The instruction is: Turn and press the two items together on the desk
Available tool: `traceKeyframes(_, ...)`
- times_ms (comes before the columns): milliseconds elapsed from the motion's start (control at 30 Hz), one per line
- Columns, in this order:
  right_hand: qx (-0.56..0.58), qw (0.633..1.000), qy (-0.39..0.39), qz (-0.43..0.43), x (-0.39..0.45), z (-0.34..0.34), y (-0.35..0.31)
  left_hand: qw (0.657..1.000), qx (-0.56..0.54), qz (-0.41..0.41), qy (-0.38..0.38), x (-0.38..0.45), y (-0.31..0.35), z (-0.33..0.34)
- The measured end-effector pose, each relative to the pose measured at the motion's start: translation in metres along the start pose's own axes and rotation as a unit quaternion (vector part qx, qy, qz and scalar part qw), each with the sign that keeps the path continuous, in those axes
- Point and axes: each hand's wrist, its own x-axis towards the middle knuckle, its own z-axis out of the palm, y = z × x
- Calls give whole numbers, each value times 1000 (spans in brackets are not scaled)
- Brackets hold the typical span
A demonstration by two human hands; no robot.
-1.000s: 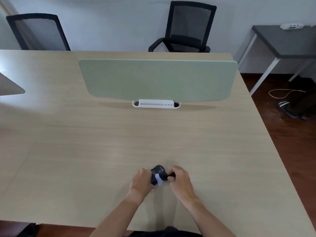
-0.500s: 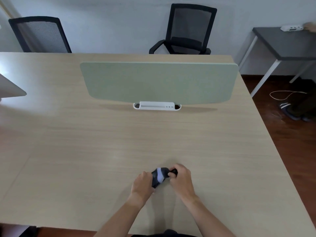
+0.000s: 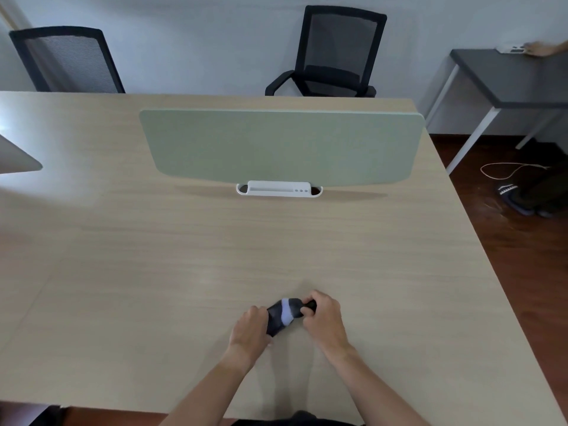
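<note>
1. Head view: both hands grip a dark sock bundle (image 3: 284, 315) low over the surface (image 3: 153, 272), near its front edge; the left hand (image 3: 250, 330) clutches one end, the right hand (image 3: 322, 318) pinches the other.
2. Pulled unevenly, I reckon the bundle could slip loose and unroll.

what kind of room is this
Most likely an office: a long shared desk with a green privacy divider, two black mesh chairs behind it, and a grey side table by the wall.
</note>
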Motion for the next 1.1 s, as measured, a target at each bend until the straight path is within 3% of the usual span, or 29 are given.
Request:
traceKeyframes(167,33,999,23,-4,-1,-10,-12,999,14,28,19,1,-5,-2)
traceKeyframes(333,58,995,-79,16,-4,-2,-15,997,-12,73,29,3,-9,3)
traceKeyframes(533,42,997,18,62,-4,-12,5,990,40,125,50,0,-23,6)
traceKeyframes(633,75,996,26,48,-6,-17,0,993,29,98,64,-9,-18,13)
traceKeyframes(867,56,995,-87,8,-16,5,-11,994,-64,8,85,-16,7,30)
traceKeyframes(1100,40,999,5,15,-8,0,-10,990,-120,38,67,-15,6,30)
